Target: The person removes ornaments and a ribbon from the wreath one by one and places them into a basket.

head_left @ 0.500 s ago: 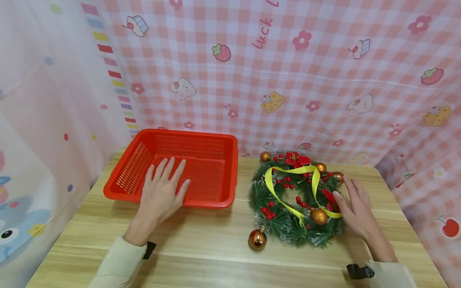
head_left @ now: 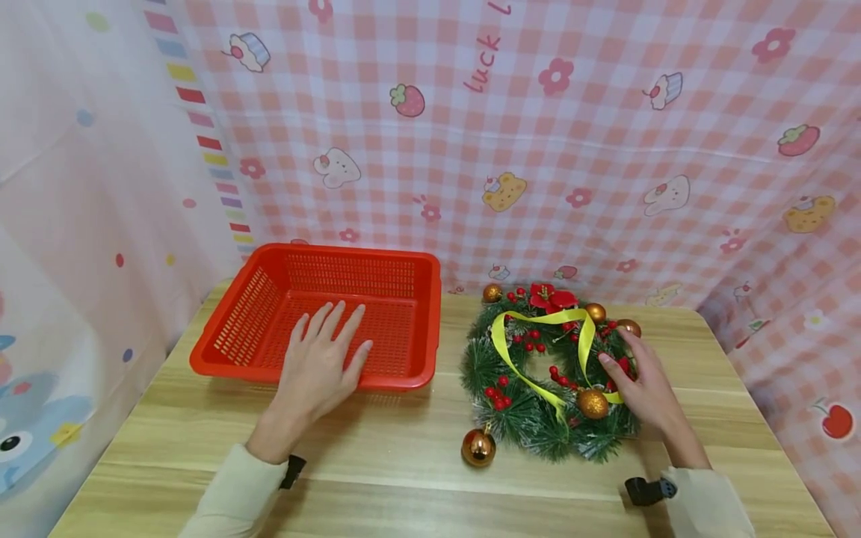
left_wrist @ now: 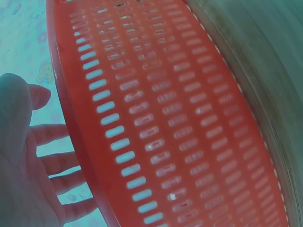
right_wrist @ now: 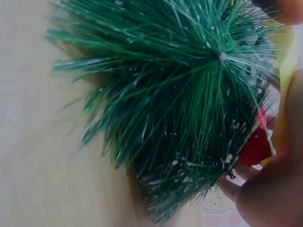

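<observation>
My left hand reaches over the front rim of a red plastic basket, its fingers straight and spread above the bare inside. In the left wrist view, the slotted basket wall fills the middle, with the left fingers behind its rim. On the right, my right hand lies at the side of a green Christmas wreath, thumb and fingers extended over it. A red flower beneath that hand is partly hidden. Across the wreath loops a yellow ribbon, among red berries and a glittery gold ball.
A shiny gold bauble sits at the wreath's front left edge, and another gold ball at its back left. Behind the wooden table hangs a pink checked curtain.
My right hand has moved left, further over the wreath's right side. The left hand has shifted slightly right above the basket. The head view has turned a little.
</observation>
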`<state>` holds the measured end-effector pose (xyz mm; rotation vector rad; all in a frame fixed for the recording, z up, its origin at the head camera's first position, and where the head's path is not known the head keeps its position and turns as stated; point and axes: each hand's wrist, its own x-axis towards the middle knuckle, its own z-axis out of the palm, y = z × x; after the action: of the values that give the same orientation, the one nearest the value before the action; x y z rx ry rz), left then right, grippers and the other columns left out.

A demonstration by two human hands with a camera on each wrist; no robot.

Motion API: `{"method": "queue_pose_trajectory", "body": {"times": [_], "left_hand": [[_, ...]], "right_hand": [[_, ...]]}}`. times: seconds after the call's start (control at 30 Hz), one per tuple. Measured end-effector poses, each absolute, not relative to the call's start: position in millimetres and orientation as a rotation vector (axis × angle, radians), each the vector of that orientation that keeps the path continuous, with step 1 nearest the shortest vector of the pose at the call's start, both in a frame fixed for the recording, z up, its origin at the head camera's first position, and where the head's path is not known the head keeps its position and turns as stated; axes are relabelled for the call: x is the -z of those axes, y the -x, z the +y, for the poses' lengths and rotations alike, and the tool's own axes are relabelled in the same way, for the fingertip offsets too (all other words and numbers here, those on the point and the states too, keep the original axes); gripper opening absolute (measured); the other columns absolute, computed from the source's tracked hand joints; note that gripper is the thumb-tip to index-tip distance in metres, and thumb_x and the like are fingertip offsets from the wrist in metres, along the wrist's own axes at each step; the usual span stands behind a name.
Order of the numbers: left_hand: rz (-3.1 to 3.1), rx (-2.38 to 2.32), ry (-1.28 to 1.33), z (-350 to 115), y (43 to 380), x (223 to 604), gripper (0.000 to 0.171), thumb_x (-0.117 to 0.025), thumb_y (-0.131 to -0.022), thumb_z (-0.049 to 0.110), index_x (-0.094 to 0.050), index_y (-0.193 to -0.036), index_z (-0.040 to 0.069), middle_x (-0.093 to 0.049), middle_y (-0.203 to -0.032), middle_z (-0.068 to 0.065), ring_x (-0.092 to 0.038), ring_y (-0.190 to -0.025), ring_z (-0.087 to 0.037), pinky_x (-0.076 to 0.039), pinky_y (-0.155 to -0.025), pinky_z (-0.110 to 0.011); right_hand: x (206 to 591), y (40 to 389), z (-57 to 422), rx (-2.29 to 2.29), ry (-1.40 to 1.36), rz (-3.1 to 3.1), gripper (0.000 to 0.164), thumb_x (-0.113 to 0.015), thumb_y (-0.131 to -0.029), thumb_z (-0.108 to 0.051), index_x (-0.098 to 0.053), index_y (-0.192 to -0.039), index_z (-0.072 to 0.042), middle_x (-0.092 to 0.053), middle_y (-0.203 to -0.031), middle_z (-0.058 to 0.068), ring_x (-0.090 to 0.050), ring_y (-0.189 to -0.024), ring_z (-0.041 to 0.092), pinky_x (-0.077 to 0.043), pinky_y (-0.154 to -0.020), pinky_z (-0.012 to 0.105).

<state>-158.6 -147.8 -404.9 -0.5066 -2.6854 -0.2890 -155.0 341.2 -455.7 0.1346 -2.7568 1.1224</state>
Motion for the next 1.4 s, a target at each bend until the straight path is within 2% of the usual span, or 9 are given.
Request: {"method": "queue_pose_trajectory", "body": {"times": [0.2,0.4,0.7,0.97,1.17,1.4], "left_hand": [[-2.701,0.354,0.539,-134,155,407,0.057,-0.054,-0.098,0.04,-0.046,-0.148,0.012,-0.05,-0.145,-0.02,-0.043,-0.134,-0.04,-0.029,-0.112,-0.059],[-2.663,0.433,0.607,-116,151,408,0.056,-0.06,-0.095,0.036,-0.05,-0.145,0.011,-0.055,-0.14,-0.018,-0.048,-0.13,-0.038,-0.035,-0.109,-0.057],[-2.509,0.623,0.762,-94,148,410,0.048,-0.064,-0.094,0.029,-0.058,-0.136,0.007,-0.062,-0.13,-0.015,-0.056,-0.121,-0.033,-0.045,-0.102,-0.052],[-2.381,0.865,0.89,-74,140,411,0.038,-0.067,-0.093,0.018,-0.063,-0.128,0.004,-0.064,-0.126,-0.011,-0.057,-0.118,-0.024,-0.047,-0.102,-0.04],[-2.338,1.033,1.037,-53,128,406,0.032,-0.067,-0.092,0.013,-0.064,-0.124,0.005,-0.066,-0.122,-0.007,-0.059,-0.115,-0.019,-0.05,-0.099,-0.034],[-2.394,1.198,1.15,-31,113,415,0.026,-0.066,-0.093,0.013,-0.065,-0.118,0.005,-0.068,-0.118,-0.005,-0.061,-0.114,-0.019,-0.049,-0.099,-0.033]], "right_hand": [[459,160,338,-1.125,-0.071,-2.788,0.071,-0.057,-0.1,-0.038,-0.026,-0.157,-0.009,-0.013,-0.155,0.035,-0.02,-0.137,0.059,-0.023,-0.097,0.078],[463,163,334,-1.168,0.016,-2.821,0.073,-0.056,-0.1,-0.042,-0.025,-0.157,-0.008,-0.005,-0.156,0.036,-0.018,-0.137,0.062,-0.023,-0.098,0.079],[469,165,329,-1.19,0.116,-2.842,0.072,-0.053,-0.1,-0.045,-0.026,-0.157,-0.01,-0.006,-0.156,0.036,-0.018,-0.137,0.063,-0.021,-0.1,0.078],[470,169,328,-1.229,0.186,-2.867,0.075,-0.049,-0.1,-0.053,-0.019,-0.159,-0.019,-0.005,-0.158,0.035,-0.017,-0.138,0.063,-0.02,-0.102,0.078],[469,172,331,-1.215,0.205,-2.881,0.074,-0.047,-0.1,-0.054,-0.017,-0.16,-0.022,-0.007,-0.157,0.036,-0.018,-0.138,0.063,-0.019,-0.103,0.077],[468,171,331,-1.222,0.213,-2.907,0.075,-0.045,-0.101,-0.054,-0.014,-0.16,-0.021,-0.008,-0.157,0.037,-0.017,-0.138,0.063,-0.018,-0.104,0.077]]}}
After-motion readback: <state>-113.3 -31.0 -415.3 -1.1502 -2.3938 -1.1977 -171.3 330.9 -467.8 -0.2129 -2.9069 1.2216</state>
